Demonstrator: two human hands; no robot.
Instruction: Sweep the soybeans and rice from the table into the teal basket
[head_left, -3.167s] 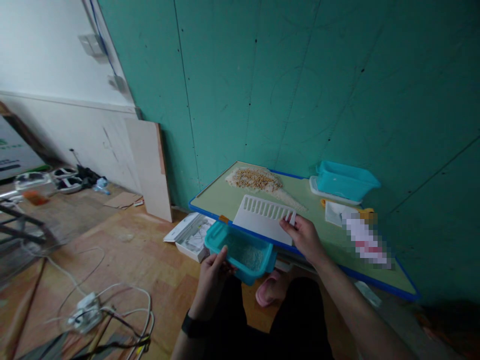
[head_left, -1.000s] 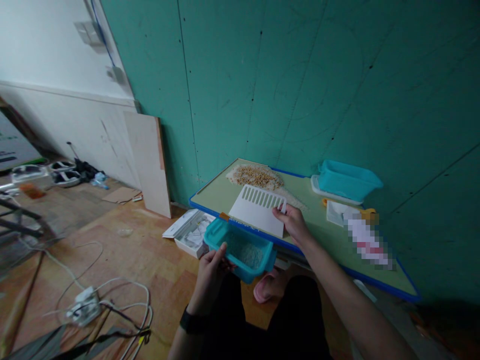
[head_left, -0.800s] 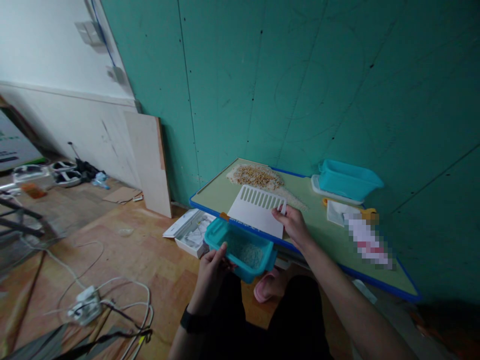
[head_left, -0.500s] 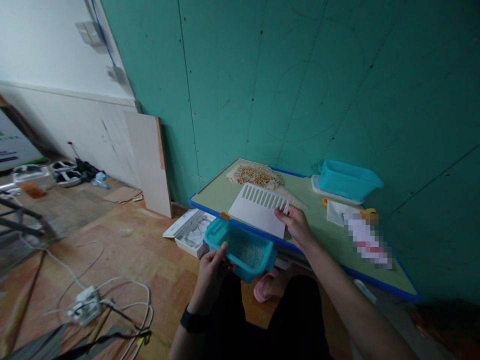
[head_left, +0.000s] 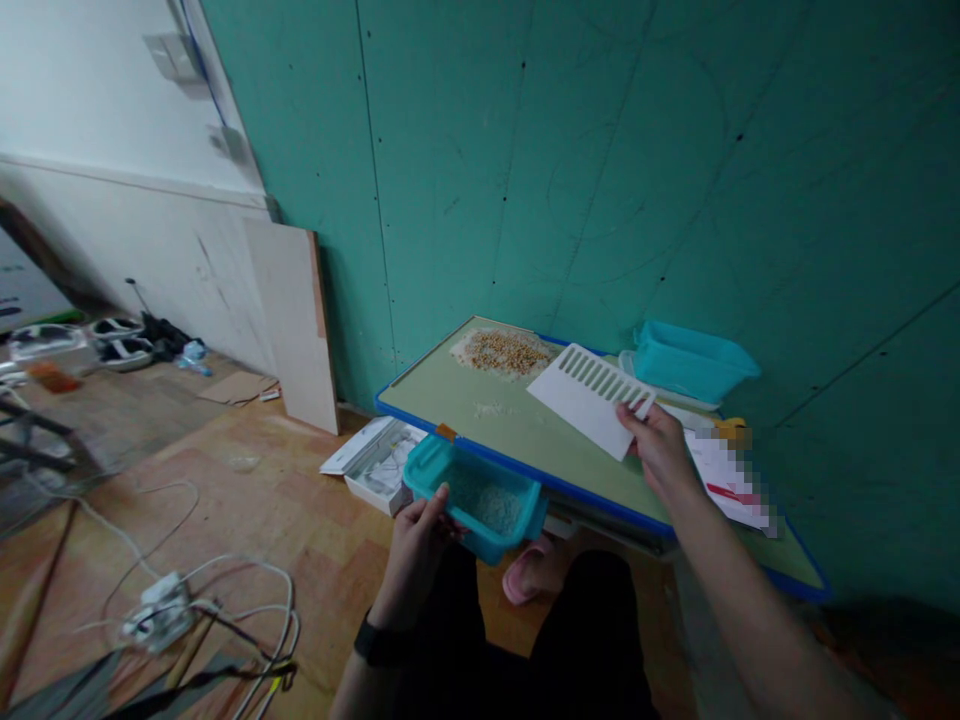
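From my end of the head feed, the right hand (head_left: 660, 450) has its fingers pinched on the right edge of a white slotted scraper (head_left: 589, 405), thumb on top. The scraper is over the middle of the bench (head_left: 427, 397), slots pointing far; I can't tell whether its near edge touches the surface. The left hand (head_left: 420, 530) grips the near teal tub (head_left: 491, 546) with the thumb over its rim; the other fingers are mostly hidden. That tub sits just below the near edge of the bench, pale grains lying inside.

My main worry is that one-sided hold on the tub: its far right end gets no visible support from a hand, so a bump or extra weight could tip it and spill grains toward the pink slipper (head_left: 519, 582) or into the white box (head_left: 375, 490) on the floor.

The scraper is also held by one edge, so dragging it against the bench could twist it in the fingers and fling grains sideways. Swung farther right, it could knock the far teal tub (head_left: 694, 360) or snag the printed sheet (head_left: 720, 480) near the right wrist. A sweep reaching too far left could catch the heap of yellow kernels (head_left: 502, 352) and mix them into the small scatter of pale grains (head_left: 491, 409) nearer the edge.
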